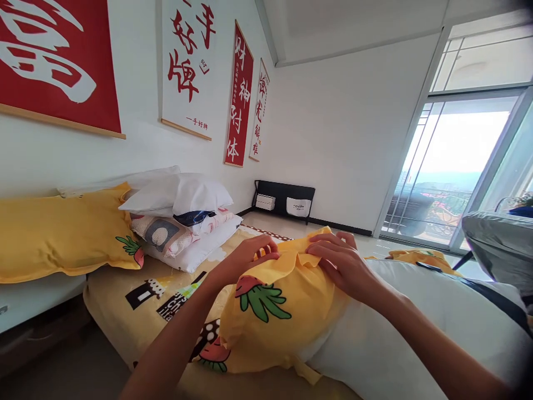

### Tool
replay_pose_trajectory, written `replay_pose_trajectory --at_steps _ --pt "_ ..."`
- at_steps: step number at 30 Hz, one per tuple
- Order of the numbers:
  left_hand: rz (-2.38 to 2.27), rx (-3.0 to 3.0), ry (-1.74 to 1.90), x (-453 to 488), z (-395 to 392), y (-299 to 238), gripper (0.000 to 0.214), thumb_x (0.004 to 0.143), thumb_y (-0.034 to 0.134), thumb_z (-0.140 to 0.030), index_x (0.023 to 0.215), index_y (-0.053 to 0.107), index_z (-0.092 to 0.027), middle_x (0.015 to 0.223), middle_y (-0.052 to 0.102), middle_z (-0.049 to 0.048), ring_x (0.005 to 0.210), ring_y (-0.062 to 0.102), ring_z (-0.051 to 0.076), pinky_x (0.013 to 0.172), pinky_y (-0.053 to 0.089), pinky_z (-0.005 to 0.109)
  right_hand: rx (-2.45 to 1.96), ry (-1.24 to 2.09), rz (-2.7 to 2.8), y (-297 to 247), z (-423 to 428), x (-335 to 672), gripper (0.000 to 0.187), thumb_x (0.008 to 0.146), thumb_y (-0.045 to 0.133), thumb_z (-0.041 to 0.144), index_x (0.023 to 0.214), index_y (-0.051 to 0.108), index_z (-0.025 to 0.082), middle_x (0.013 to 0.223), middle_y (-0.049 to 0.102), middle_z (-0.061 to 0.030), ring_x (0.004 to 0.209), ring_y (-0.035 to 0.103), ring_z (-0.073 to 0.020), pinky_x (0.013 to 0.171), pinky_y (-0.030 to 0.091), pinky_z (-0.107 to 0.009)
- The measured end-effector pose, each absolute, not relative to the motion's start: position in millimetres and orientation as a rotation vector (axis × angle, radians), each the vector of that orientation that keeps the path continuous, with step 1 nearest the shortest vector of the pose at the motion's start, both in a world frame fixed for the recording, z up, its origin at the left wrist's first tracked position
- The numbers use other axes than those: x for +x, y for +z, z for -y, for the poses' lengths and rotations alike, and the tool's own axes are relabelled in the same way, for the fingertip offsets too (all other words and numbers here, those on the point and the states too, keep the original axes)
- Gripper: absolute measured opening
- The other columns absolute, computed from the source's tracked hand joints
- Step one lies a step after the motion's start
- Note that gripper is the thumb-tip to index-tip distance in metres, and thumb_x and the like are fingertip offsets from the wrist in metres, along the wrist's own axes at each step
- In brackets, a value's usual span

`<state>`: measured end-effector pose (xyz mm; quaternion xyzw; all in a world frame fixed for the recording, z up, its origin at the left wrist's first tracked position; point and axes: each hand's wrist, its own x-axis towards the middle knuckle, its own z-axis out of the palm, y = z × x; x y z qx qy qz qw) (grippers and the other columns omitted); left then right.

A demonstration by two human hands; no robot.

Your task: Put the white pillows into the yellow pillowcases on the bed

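A white pillow lies across the bed in front of me, its left end inside a yellow pillowcase printed with carrots. My left hand grips the bunched top edge of the pillowcase, fingers curled into the cloth. Close beside it, my right hand pinches the same edge from the right, fingers pressed on the fabric. Both forearms reach in from the bottom of the view.
The bed has a yellow printed sheet. A yellow pillow and a stack of white and patterned pillows lie by the left wall under red and white banners. A glass balcony door is at right, a grey object near it.
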<state>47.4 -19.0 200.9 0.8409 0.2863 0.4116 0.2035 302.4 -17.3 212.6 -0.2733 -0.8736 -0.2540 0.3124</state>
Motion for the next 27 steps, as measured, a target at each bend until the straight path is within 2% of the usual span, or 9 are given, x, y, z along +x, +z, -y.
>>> replay_pose_trajectory --at_steps 3,7,10,13,16,20,23,27 --pt "-0.856 2.384 1.319 37.0 30.6 208.5 0.023 0.088 0.052 -0.041 0.093 0.059 -0.019 0.098 0.063 0.0036 0.087 0.056 0.015 0.074 0.044 0.026 -0.746 -0.733 2.258 216.1 10.8 317.1 0.021 0.093 0.039 0.016 0.090 0.058 0.024 0.096 0.071 -0.0016 0.102 0.059 -0.0215 0.087 0.028 -0.040" --pt "-0.963 2.380 1.387 25.8 63.7 220.0 0.038 0.093 0.038 -0.047 0.093 0.062 -0.019 0.088 0.066 0.0031 0.082 0.060 0.015 0.075 0.045 0.027 -0.786 -0.750 2.230 218.6 0.3 328.3 0.018 0.092 0.040 0.016 0.089 0.056 0.023 0.095 0.070 -0.0025 0.094 0.061 -0.0200 0.083 0.028 -0.039" --pt "-1.124 2.505 1.190 35.0 83.5 220.8 0.047 0.083 0.050 -0.061 0.102 0.062 -0.019 0.093 0.068 0.0052 0.083 0.061 0.020 0.072 0.047 0.030 -0.833 -0.715 2.216 216.5 -7.4 324.4 0.018 0.092 0.039 0.016 0.085 0.055 0.023 0.087 0.069 -0.0021 0.081 0.060 -0.0173 0.081 0.029 -0.038" --pt "-1.445 2.549 1.140 60.6 79.0 211.9 0.053 0.077 0.056 -0.065 0.101 0.060 -0.018 0.096 0.066 0.0086 0.088 0.062 0.025 0.073 0.047 0.034 -0.859 -0.704 2.212 214.1 -10.7 313.2 0.021 0.092 0.038 0.017 0.082 0.056 0.022 0.078 0.067 -0.0009 0.070 0.056 -0.0152 0.080 0.030 -0.036" --pt "-1.724 2.443 1.121 85.4 57.0 199.8 0.041 0.083 0.054 -0.054 0.096 0.057 -0.016 0.096 0.066 0.0116 0.091 0.062 0.029 0.074 0.046 0.037 -0.869 -0.735 2.202 215.0 -8.5 303.8 0.022 0.092 0.037 0.017 0.081 0.056 0.022 0.073 0.066 -0.0007 0.065 0.054 -0.0151 0.079 0.033 -0.034" --pt "-1.634 2.490 1.146 96.3 38.4 189.2 0.012 0.081 0.053 -0.022 0.092 0.056 -0.017 0.096 0.067 0.0103 0.090 0.061 0.027 0.071 0.043 0.034 -0.914 -0.758 2.223 218.4 -7.0 306.0 0.022 0.091 0.037 0.016 0.082 0.056 0.022 0.073 0.066 -0.0015 0.067 0.054 -0.0159 0.076 0.035 -0.032" --pt "-1.426 2.486 1.229 89.5 40.9 188.1 0.012 0.073 0.053 -0.012 0.082 0.056 -0.020 0.087 0.067 0.0053 0.081 0.060 0.022 0.065 0.039 0.030 -0.956 -0.796 2.234 219.3 -12.8 313.8 0.024 0.092 0.037 0.019 0.085 0.059 0.021 0.076 0.067 -0.0031 0.071 0.055 -0.0173 0.075 0.035 -0.032" --pt "-1.282 2.518 1.187 67.1 49.5 195.0 0.012 0.070 0.051 -0.010 0.063 0.048 -0.019 0.067 0.060 0.0014 0.067 0.054 0.017 0.061 0.033 0.028 -1.019 -0.753 2.253 222.7 -20.7 314.8 0.030 0.096 0.035 0.026 0.083 0.062 0.022 0.077 0.067 -0.0039 0.074 0.055 -0.0179 0.077 0.035 -0.034"
